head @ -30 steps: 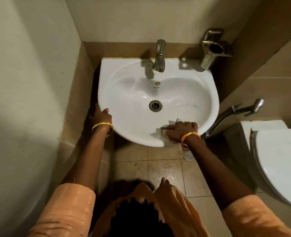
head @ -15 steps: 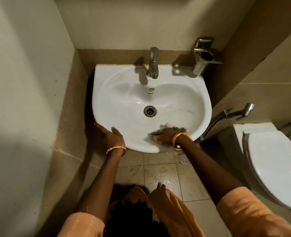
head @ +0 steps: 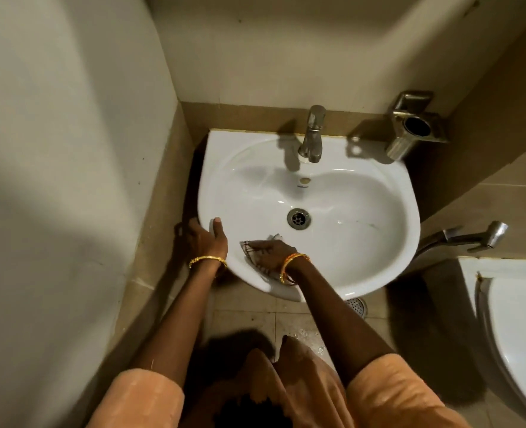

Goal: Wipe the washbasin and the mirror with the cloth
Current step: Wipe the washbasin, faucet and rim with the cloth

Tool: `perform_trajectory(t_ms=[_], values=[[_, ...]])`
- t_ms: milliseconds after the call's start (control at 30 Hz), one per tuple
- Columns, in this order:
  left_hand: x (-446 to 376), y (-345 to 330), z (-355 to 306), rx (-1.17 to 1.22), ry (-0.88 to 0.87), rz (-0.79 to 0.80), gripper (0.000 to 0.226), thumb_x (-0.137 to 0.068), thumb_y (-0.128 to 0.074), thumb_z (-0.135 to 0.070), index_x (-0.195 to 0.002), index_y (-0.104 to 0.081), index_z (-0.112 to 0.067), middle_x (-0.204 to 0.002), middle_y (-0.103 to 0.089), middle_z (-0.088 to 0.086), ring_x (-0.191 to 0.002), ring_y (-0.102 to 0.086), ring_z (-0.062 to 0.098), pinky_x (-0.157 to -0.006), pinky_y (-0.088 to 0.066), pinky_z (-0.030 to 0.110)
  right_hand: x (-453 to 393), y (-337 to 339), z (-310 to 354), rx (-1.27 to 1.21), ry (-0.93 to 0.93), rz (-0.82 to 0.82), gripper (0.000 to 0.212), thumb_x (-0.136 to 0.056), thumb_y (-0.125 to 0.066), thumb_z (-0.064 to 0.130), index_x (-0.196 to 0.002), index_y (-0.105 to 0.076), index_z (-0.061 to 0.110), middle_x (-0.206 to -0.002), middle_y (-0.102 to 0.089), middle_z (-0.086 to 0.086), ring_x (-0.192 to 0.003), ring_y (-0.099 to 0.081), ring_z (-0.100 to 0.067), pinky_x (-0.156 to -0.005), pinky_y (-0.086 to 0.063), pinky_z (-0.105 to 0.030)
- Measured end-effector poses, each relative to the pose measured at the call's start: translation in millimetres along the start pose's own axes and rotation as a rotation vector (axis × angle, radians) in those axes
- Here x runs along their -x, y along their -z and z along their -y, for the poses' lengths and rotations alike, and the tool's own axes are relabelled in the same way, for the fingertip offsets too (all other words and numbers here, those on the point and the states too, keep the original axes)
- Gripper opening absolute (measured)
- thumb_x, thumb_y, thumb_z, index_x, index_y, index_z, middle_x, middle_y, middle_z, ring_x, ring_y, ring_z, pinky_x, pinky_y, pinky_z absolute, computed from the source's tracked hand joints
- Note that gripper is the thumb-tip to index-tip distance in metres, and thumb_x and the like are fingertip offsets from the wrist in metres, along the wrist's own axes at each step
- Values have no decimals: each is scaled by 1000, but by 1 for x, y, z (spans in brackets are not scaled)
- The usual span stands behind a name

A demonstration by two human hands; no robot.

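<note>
A white washbasin (head: 363, 193) is fixed to the back wall, with a steel tap (head: 311, 135) and a drain (head: 299, 218) in its bowl. My right hand (head: 270, 251) presses a pale cloth (head: 250, 246) flat on the near left inside of the bowl; most of the cloth lies hidden under my palm. My left hand (head: 204, 239) grips the basin's left rim, thumb on top and fingers underneath. A faint dark streak marks the bowl right of the drain. No mirror is in view.
A steel holder (head: 409, 128) is mounted on the wall at the back right. A hand sprayer (head: 471, 237) hangs to the right of the basin, above a white toilet (head: 514, 329). A floor drain (head: 356, 305) lies under the basin. A wall closes in on the left.
My right hand has slid the cloth leftward along the bowl's near side. My left hand has shifted along the basin's left rim. The camera has tilted, so more wall shows.
</note>
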State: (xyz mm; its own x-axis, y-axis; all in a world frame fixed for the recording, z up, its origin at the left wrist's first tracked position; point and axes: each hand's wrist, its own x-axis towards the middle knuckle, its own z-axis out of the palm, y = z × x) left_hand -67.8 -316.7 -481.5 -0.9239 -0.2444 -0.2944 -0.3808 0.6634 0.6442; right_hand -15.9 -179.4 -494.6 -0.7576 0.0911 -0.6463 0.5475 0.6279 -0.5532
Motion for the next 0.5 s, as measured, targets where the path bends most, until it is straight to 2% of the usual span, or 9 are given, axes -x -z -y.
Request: perform_trajectory(t_ms=[67, 133, 233, 333, 400, 467, 500], values=[[-23, -3, -3, -95, -35, 24, 65, -88, -47, -45, -135, -32, -3, -137, -40, 24, -122, -45, 42, -102, -39, 46, -24, -3, 17, -68, 53, -125, 40, -87, -54, 27, -125, -57, 40, -131, -56, -1, -121, -49, -28, -105, -33, -32], [-30, -9, -6, -194, -45, 2, 60, -89, -46, -44, -132, -32, -4, -134, -40, 21, -117, -49, 43, -98, -42, 46, -44, -7, 30, -97, 71, -228, 44, -81, -58, 24, -120, -56, 45, -131, -48, -3, -121, -43, -34, -105, -35, -43], [-28, -17, -3, -270, -80, -82, 53, -91, -44, -42, -127, -33, -5, -126, -47, 22, -104, -57, 44, -85, -48, 46, -75, 4, 24, 74, 41, -299, 43, -83, -56, 25, -122, -50, 42, -137, -37, -3, -119, -39, -37, -99, -39, -53], [-31, -22, 4, -287, -80, -101, 56, -91, -41, -46, -130, -29, -7, -126, -53, 22, -101, -59, 44, -84, -50, 47, -94, 34, -14, 257, -89, -434, 44, -90, -51, 22, -131, -47, 35, -142, -33, -9, -122, -39, -41, -97, -39, -56], [-32, -25, 3, -306, -83, -109, 57, -92, -40, -45, -132, -26, -7, -127, -53, 23, -102, -59, 45, -85, -50, 48, -95, 56, -41, 350, -192, -524, 44, -86, -56, 21, -128, -49, 31, -140, -34, -14, -119, -39, -41, -95, -40, -54], [-31, -25, 2, -312, -87, -115, 58, -92, -40, -44, -133, -25, -6, -127, -54, 25, -103, -59, 45, -85, -50, 48, -89, 72, -58, 278, -260, -645, 49, -79, -63, 13, -124, -50, 26, -137, -35, -15, -116, -38, -41, -91, -43, -53], [-29, -24, 1, -303, -85, -122, 58, -92, -40, -44, -134, -24, -6, -127, -54, 25, -104, -58, 45, -86, -50, 48, -88, 78, -59, 161, -310, -746, 48, -78, -62, 9, -123, -50, 23, -135, -35, -16, -115, -38, -41, -89, -44, -52]])
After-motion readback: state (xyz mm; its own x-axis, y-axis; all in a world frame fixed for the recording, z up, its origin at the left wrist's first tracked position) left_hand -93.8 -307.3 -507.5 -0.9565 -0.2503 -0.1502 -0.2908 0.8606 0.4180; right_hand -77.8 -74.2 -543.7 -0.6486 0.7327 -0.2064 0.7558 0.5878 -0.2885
